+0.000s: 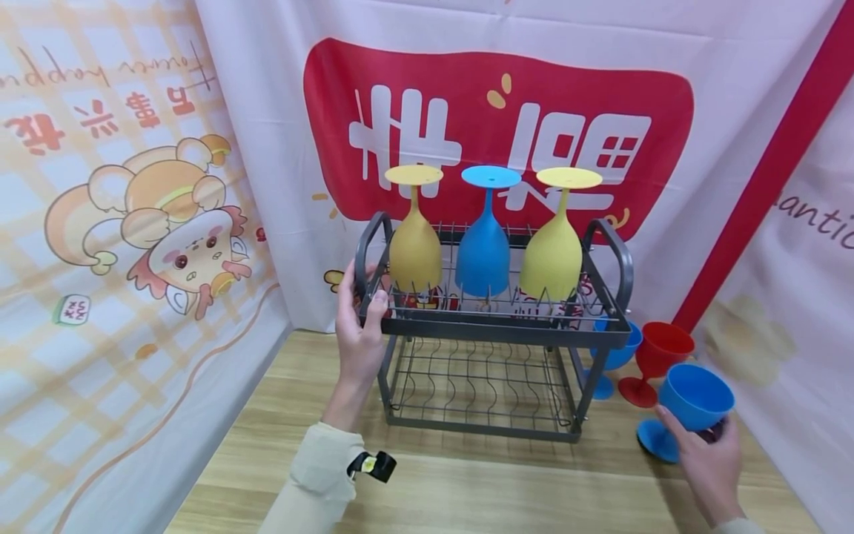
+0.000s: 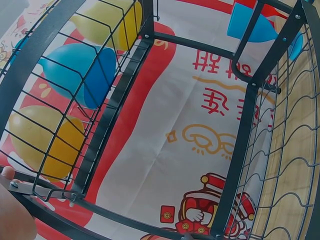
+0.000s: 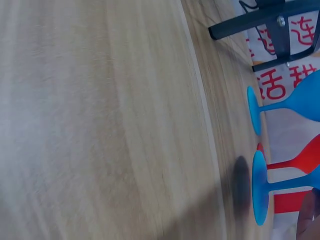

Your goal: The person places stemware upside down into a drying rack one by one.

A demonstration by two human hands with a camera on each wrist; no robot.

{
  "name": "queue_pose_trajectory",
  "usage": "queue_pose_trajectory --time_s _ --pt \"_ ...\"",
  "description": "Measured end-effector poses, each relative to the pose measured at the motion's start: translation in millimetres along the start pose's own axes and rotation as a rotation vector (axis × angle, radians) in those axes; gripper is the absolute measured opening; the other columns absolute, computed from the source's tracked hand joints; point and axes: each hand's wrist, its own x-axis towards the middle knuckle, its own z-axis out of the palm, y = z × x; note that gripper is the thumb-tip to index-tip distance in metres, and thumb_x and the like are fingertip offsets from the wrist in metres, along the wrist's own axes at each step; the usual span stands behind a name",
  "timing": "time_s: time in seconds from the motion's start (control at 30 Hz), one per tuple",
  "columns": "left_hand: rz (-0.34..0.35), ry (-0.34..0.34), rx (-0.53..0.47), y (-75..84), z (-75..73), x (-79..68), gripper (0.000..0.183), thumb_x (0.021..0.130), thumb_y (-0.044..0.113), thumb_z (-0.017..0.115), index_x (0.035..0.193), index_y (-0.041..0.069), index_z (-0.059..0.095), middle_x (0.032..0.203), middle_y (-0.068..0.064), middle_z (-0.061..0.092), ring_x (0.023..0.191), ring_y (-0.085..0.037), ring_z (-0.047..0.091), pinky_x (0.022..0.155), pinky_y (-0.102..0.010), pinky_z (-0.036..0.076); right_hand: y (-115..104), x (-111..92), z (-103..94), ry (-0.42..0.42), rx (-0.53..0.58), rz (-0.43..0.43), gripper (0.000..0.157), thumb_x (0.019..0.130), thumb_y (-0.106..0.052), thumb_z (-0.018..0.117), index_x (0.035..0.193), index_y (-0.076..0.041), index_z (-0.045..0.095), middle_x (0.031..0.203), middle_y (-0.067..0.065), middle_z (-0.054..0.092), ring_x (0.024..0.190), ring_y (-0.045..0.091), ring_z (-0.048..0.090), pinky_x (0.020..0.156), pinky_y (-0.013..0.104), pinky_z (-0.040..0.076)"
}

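Note:
My left hand (image 1: 358,337) grips the upper left corner of a dark grey two-tier dish rack (image 1: 497,331), thumb in front, other fingers partly hidden behind the frame. Upside down in the top tier stand a yellow goblet (image 1: 415,256), a blue goblet (image 1: 483,256) and a second yellow goblet (image 1: 551,256). At the right, my right hand (image 1: 712,463) holds another blue goblet (image 1: 697,397) by its bowl, upright. In the right wrist view its foot (image 3: 260,188) hangs apart from its shadow on the table.
A red goblet (image 1: 659,350) and a further blue goblet (image 1: 623,350) stand upright right of the rack, the blue one partly behind it. Wire rows (image 1: 477,382) form the lower tier. Printed cloth (image 1: 267,185) surrounds the wooden table (image 1: 287,460) at the back and sides.

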Motion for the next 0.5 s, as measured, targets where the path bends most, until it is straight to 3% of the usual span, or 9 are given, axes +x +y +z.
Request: queue_pose_trajectory --time_s 0.13,0.3,0.5 --pt "-0.002 0.004 0.005 0.5 -0.3 0.1 0.059 0.108 0.019 0.055 0.163 0.025 0.037 0.157 -0.007 0.054 0.140 -0.023 0.059 0.115 -0.044 0.049 -4.8 -10.4 -4.6 0.000 -0.016 -0.031 0.110 0.090 -0.064 0.074 0.170 -0.037 0.005 0.180 0.009 0.017 0.160 0.044 0.025 0.129 0.067 0.026" --pt "0.001 0.004 0.006 0.4 -0.4 0.2 0.059 0.108 0.018 0.055 0.164 0.025 0.036 0.157 -0.007 0.055 0.140 -0.022 0.059 0.112 -0.033 0.051 -14.3 -29.4 -9.1 -0.021 -0.041 -0.066 0.108 0.089 -0.065 0.075 0.169 -0.040 0.008 0.178 0.007 0.023 0.156 0.042 0.033 0.126 0.065 0.033" --pt "0.011 0.000 0.003 -0.1 -0.3 0.0 0.059 0.108 0.018 0.055 0.164 0.024 0.036 0.157 -0.009 0.054 0.140 -0.023 0.059 0.110 -0.026 0.052 -24.8 -60.6 -7.0 -0.034 -0.046 -0.136 0.099 0.092 -0.052 0.078 0.169 -0.033 0.019 0.173 0.009 0.035 0.147 0.038 0.042 0.122 0.065 0.040"
